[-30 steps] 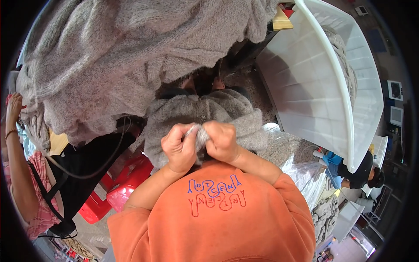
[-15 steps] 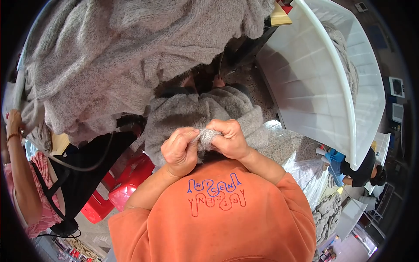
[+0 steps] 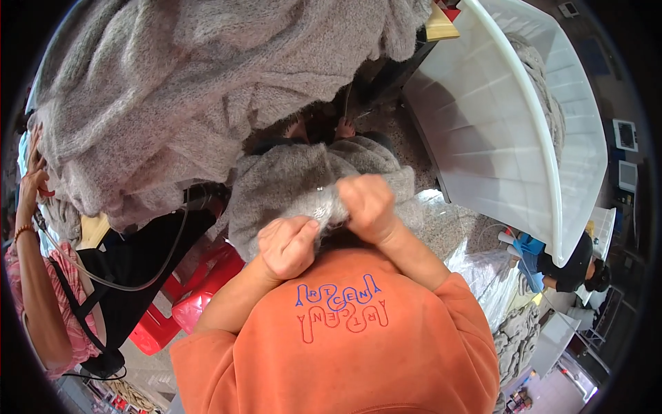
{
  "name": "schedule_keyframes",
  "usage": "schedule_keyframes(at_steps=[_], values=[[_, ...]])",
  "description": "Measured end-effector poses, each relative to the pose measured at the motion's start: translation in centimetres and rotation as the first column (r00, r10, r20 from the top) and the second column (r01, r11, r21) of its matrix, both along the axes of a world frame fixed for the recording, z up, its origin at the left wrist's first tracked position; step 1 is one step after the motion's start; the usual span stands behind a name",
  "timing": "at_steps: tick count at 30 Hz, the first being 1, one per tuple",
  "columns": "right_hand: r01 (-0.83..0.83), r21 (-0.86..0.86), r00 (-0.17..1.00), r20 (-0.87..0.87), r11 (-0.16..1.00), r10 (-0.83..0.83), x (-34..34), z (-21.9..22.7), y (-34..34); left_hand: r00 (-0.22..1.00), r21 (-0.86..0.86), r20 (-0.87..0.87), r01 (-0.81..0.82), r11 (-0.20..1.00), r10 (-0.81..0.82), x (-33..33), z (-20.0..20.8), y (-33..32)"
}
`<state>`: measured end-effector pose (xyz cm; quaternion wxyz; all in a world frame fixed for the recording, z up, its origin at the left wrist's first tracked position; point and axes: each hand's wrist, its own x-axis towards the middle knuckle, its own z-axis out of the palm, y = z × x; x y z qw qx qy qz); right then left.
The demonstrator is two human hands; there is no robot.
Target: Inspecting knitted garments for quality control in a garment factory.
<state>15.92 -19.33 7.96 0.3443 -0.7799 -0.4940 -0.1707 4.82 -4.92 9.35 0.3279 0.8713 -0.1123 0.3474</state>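
A fuzzy grey knitted piece (image 3: 276,183) lies across my lap, with a bunched part raised between my hands in front of my chest. My left hand (image 3: 286,246) is closed, thumb and fingers pinching the lower left side of this bunch. Slightly higher and to the right, my right hand (image 3: 369,208) is curled closed round its other side. A light, blurred stretch of knit shows between the two fists. The fingertips of my right hand are hidden.
A large heap of grey knit (image 3: 172,90) fills the upper left. At the far left, a person's hand (image 3: 33,183) reaches to its edge. A tall white plastic bin (image 3: 483,103) stands at right, and a red stool (image 3: 200,297) at lower left. Another person (image 3: 569,269) works at far right.
My right hand has moved up and right, and my left hand slightly down, so they are farther apart with the knit between them. The person at left has reached up to the heap.
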Motion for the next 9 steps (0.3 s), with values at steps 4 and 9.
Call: schedule_keyframes(at_steps=[4,9], values=[[0.373,-0.136,0.890,-0.229,0.918,-0.395,2.8,-4.8,-6.6,0.996,0.136,-0.071,0.058,0.989,-0.049,-2.0,-2.2,1.9],[0.102,-0.407,0.537,-0.746,0.908,-0.394,1.3,-9.7,-13.9,0.634,0.199,-0.715,-0.219,0.955,0.294,-4.7,-3.5,3.4]])
